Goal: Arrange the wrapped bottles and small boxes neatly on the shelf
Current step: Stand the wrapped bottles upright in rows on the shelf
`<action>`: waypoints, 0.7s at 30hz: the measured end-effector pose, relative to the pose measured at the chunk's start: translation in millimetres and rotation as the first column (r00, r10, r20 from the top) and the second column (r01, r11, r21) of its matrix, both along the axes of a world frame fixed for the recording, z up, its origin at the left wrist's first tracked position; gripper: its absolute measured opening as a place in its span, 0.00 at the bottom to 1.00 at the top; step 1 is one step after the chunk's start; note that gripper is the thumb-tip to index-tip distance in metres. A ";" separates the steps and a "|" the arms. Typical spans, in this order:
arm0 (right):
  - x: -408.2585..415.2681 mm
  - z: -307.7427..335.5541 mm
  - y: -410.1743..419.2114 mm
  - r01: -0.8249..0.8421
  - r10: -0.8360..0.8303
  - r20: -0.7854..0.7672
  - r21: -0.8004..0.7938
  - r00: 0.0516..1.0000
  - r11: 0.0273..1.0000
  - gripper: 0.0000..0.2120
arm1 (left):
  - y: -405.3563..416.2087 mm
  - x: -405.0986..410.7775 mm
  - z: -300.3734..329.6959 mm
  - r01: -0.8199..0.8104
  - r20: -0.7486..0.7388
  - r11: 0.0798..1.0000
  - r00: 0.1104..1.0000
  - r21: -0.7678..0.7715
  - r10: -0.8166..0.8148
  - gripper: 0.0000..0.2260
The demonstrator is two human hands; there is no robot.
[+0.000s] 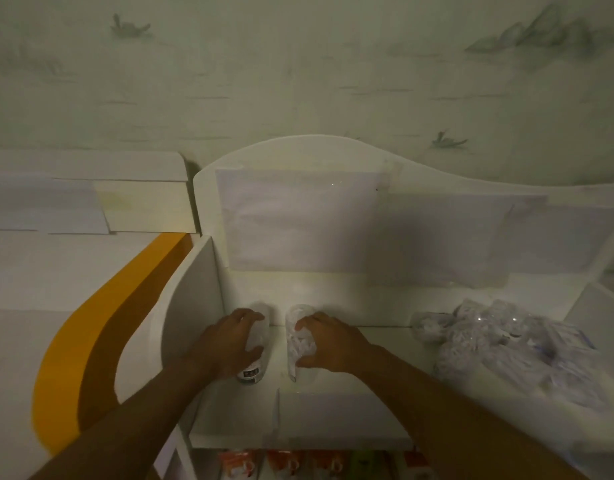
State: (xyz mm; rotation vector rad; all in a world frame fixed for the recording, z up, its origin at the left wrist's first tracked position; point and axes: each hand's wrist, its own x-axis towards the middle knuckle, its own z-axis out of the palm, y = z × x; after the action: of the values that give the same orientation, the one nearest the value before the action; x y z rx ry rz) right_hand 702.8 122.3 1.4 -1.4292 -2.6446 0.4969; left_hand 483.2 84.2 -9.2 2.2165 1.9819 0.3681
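On the white shelf [333, 410], the left hand [225, 341] is wrapped around one wrapped bottle [255, 341] beside the side panel [191, 306]. Just right, apart from it, the right hand [328, 344] grips a second bottle [298, 337]. Farther right lies a pile of wrapped bottles [499, 344].

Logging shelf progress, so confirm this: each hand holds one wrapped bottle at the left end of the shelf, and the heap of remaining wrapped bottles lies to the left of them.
One detail is wrong. The left hand and right hand do each hold a wrapped bottle at the shelf's left end, but the heap of wrapped bottles lies to their right, as the head view shows.
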 end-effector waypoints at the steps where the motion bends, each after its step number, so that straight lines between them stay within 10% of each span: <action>1: 4.0 4.1 0.2 0.005 -0.005 -0.019 0.001 1.000 1.000 0.31 | 2.0 5.2 5.4 0.008 -0.006 1.000 1.000 0.025 -0.008 0.28; 11: 111.3 45.7 16.5 0.182 -0.185 0.009 0.139 0.983 0.973 0.18 | 25.4 107.8 45.0 0.228 0.072 0.960 0.967 0.163 -0.242 0.16; 21: 246.4 26.2 2.8 0.365 -0.369 0.045 0.067 0.928 0.928 0.20 | 35.4 242.4 13.7 0.398 0.024 0.904 0.916 -0.158 -0.400 0.30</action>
State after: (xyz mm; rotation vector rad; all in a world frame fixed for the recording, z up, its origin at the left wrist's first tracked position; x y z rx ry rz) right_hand 949.2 125.2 27.6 -1.8862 -2.3210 0.3400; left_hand 725.7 119.6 4.5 2.4379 1.4431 0.1398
